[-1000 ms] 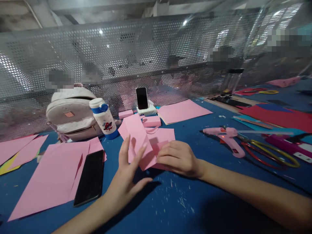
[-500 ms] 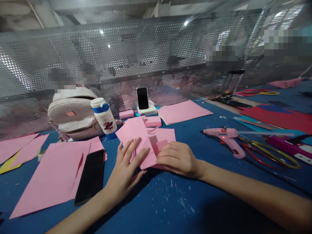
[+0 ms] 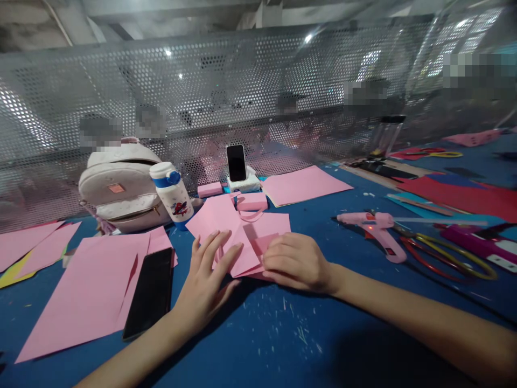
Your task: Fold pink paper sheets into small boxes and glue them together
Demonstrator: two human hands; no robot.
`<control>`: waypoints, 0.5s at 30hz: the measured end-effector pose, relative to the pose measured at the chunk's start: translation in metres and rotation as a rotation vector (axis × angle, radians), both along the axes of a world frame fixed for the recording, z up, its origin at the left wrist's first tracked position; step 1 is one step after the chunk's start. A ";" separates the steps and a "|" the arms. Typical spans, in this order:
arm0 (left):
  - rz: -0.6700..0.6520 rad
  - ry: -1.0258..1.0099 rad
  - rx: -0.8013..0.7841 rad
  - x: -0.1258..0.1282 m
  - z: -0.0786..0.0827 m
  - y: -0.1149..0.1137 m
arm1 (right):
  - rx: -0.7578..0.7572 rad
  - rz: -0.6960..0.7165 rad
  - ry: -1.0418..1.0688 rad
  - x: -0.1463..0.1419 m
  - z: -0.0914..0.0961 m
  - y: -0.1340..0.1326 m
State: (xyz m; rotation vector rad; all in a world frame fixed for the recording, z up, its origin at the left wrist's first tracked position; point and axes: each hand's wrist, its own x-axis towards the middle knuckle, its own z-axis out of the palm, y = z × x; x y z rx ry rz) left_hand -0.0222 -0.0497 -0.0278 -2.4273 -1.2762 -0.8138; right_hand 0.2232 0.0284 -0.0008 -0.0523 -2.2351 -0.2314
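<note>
The left hand [image 3: 208,272] rests with loosely spread fingers on a folded pink paper [image 3: 230,229], while the right hand [image 3: 298,262] is curled at the paper's right side; whether its hidden fingertips pinch the edge, I cannot tell. The folded paper lies on the blue table [image 3: 278,345], between the hands and just in front of a small pink box [image 3: 252,202]. Left of the left hand, a black phone [image 3: 149,293] lies partly over a large pink sheet [image 3: 84,291]. Right of the right hand are a pink glue gun [image 3: 375,227] and red-and-yellow-handled scissors [image 3: 432,242].
</note>
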 end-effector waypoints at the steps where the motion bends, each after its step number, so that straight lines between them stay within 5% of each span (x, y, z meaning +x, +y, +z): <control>1: 0.005 0.005 0.006 0.000 -0.001 0.000 | -0.004 0.004 -0.008 0.001 0.002 -0.003; 7: 0.015 0.052 0.062 -0.001 -0.003 -0.001 | -0.195 -0.109 -0.133 0.030 0.022 -0.035; 12: 0.013 0.046 0.084 -0.001 -0.005 0.000 | -0.352 -0.600 -0.195 0.103 0.012 -0.043; 15: 0.000 0.030 0.097 -0.001 -0.006 0.001 | -0.315 -1.166 -0.046 0.151 0.000 -0.037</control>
